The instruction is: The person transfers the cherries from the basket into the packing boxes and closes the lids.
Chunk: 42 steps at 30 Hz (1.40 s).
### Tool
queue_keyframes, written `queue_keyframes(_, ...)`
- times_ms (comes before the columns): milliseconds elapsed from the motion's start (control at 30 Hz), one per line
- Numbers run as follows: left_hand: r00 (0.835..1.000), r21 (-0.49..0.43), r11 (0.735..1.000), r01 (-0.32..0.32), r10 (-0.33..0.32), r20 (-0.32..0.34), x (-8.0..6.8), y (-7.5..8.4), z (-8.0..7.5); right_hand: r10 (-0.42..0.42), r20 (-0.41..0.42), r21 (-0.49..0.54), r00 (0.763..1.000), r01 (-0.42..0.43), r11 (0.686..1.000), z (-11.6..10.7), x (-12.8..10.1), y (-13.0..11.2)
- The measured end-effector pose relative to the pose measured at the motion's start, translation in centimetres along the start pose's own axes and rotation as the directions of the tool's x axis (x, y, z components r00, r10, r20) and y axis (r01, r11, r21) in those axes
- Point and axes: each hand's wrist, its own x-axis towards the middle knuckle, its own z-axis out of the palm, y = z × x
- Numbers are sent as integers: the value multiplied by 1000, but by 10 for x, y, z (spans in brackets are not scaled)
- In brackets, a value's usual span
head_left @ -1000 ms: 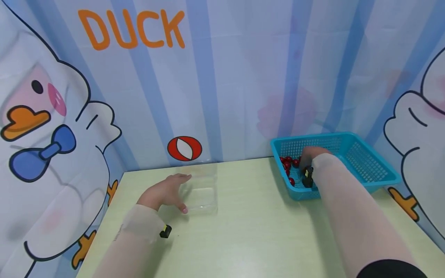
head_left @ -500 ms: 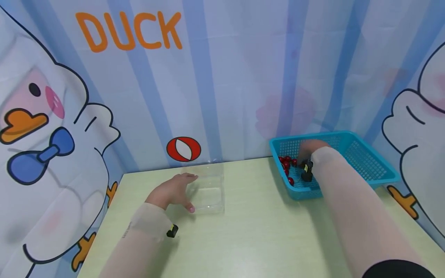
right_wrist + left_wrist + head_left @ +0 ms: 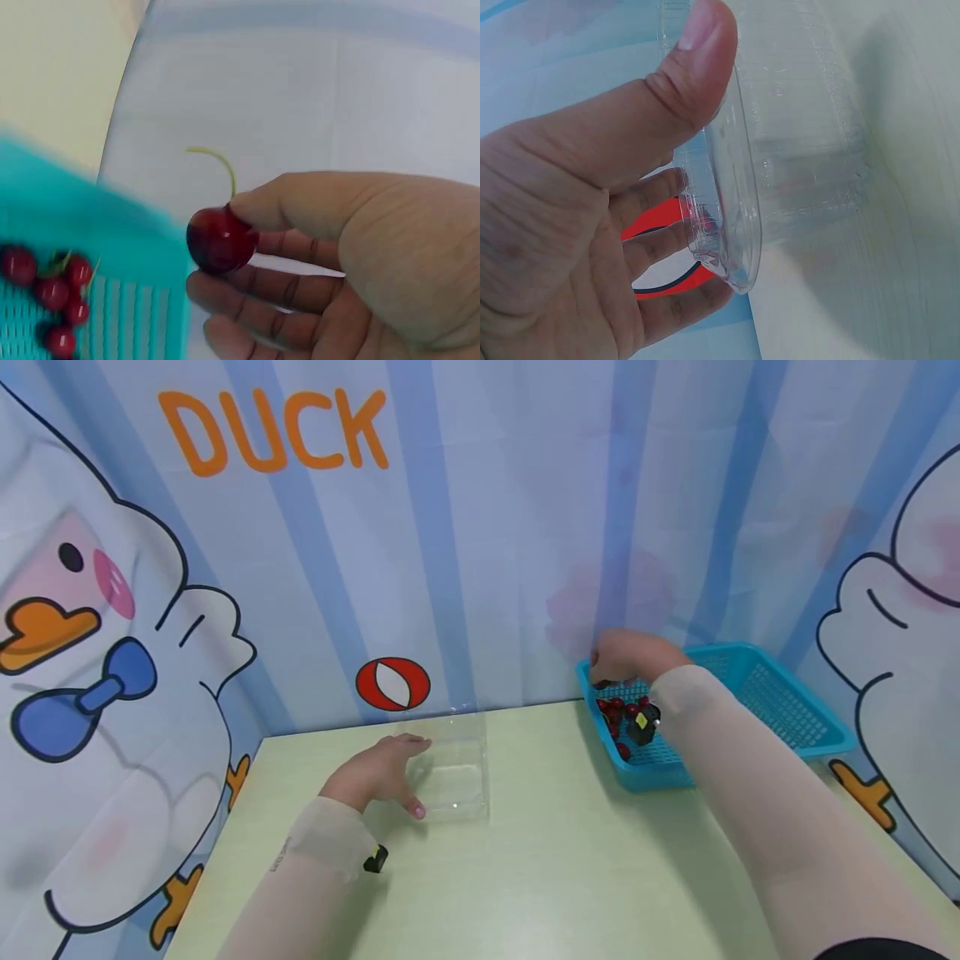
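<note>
1. Over the blue basket's (image 3: 757, 693) far-left corner, the right hand (image 3: 630, 656) now sits raised; a second ago it was down among the cherries (image 3: 52, 292). One cherry (image 3: 221, 240) has come out, so a pick looks done.
2. Right thumb and fingers pinch that cherry, stem up.
3. Left hand (image 3: 375, 772) grips the clear container's (image 3: 450, 768) left rim, thumb over the edge, and has shifted it slightly right.

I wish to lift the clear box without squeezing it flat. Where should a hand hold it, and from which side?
Hold the clear box by its stiff rim, coming from its left as the left hand does: thumb on one face, fingers on the other. The thin walls look likely to buckle.
</note>
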Motion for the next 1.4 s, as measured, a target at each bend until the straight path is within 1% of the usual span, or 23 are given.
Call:
queue_keyframes(67,1000,1,1000,-1,1,-1,-2,2,1,-33,-31,-38,999,32,999,6,1,-15)
queue_keyframes(133,1000,1,1000,1,-1,-2,-3,3,0,-97,-46,-57,994,94,994,15,4,-28)
queue_keyframes(200,1000,8,1000,-2,2,-5,-4,3,0,-157,-44,-66,987,154,986,25,6,-42)
queue_keyframes(300,1000,17,1000,-4,4,-9,-5,3,-1,-258,-28,-51,966,256,965,40,8,-63)
queue_keyframes(467,1000,21,1000,-16,16,-6,-3,1,-2,-346,-23,-23,938,346,938,70,11,-95)
queue_keyframes(567,1000,22,1000,-19,19,0,-1,0,-2,-396,-47,-10,917,396,918,93,16,-110)
queue_keyframes(667,1000,24,1000,-13,13,6,1,0,-2,-448,-91,-1,889,450,893,120,25,-120)
queue_keyframes(733,1000,29,1000,-6,6,10,2,0,-2,-469,-114,-9,876,472,882,139,32,-127)
queue_keyframes(800,1000,31,1000,0,-1,11,2,0,-1,-485,-123,-39,866,484,874,155,37,-133)
queue_keyframes(867,1000,34,999,-3,3,6,1,1,-2,-494,-111,-83,863,487,869,167,40,-139)
queue_keyframes(967,1000,28,1000,-9,9,-1,-1,3,-2,-506,-75,-139,860,493,859,180,42,-150)
queue_keyframes(1067,1000,29,1000,-10,10,3,-2,4,-3,-520,-35,-163,853,509,845,189,44,-158)
queue_keyframes(1200,1000,31,999,-10,9,8,-3,5,-4,-529,2,-157,849,523,838,195,46,-165)
queue_keyframes(1400,1000,28,1000,-9,9,13,-5,7,-5,-512,39,-144,858,512,847,198,48,-167)
